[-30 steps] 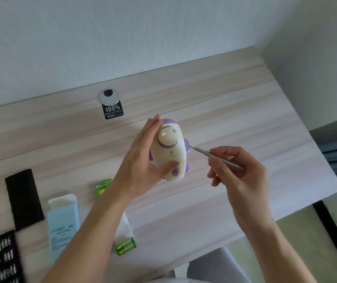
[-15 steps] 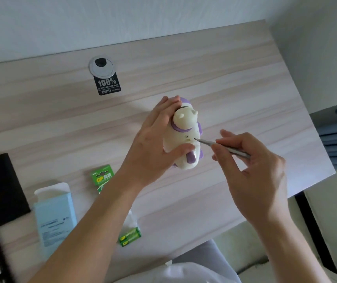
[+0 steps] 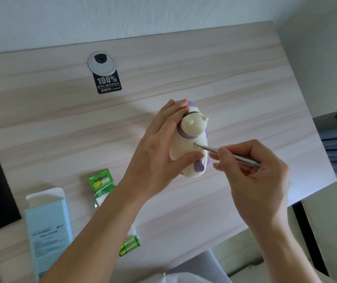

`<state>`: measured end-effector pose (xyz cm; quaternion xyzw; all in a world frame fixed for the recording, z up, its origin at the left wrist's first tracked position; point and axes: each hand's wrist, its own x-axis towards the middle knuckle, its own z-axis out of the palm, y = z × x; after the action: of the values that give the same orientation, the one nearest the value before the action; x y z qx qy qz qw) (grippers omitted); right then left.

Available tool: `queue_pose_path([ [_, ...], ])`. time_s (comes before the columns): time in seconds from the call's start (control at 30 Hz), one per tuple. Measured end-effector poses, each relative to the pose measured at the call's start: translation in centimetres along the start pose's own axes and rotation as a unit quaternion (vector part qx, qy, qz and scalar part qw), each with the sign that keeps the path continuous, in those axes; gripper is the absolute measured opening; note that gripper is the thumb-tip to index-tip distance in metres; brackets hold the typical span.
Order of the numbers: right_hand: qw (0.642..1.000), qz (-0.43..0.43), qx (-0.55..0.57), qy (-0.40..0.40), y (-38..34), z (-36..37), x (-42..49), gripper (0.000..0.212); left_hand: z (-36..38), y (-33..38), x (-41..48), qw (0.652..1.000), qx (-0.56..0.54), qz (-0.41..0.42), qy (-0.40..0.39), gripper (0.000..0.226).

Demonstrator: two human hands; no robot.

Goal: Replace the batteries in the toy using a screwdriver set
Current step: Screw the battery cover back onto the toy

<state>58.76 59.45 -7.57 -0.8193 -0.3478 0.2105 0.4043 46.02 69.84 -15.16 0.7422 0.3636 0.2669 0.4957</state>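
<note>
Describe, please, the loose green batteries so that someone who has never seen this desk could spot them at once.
On the pale wooden table, look along the near edge, right of the light blue box. There lie the green batteries, two cylinders side by side. The green battery card farther back is flat and printed, not round.

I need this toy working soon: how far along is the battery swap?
Early. Done: green batteries lie ready on the desk. In hand: the left hand grips the toy while the right hand holds the screwdriver tip at its screw. Left: unscrewing, then swapping batteries.
</note>
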Motion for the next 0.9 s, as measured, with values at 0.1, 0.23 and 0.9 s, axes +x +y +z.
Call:
queue_pose_path([
  [0.1,1.000,-0.004,-0.021,0.004,0.1,-0.1,0.0,0.017,0.1,0.0,0.0,1.000,0.003,0.000,-0.002,0.078],
  [0.23,0.999,-0.017,-0.047,0.009,-0.1,0.0,-0.1,0.012,0.1,0.1,-0.1,1.000,0.003,-0.008,-0.001,0.079],
  [0.9,0.996,-0.045,-0.076,0.017,-0.9,0.5,0.2,0.013,0.0,0.1,-0.1,1.000,-0.013,-0.014,0.002,0.078],
])
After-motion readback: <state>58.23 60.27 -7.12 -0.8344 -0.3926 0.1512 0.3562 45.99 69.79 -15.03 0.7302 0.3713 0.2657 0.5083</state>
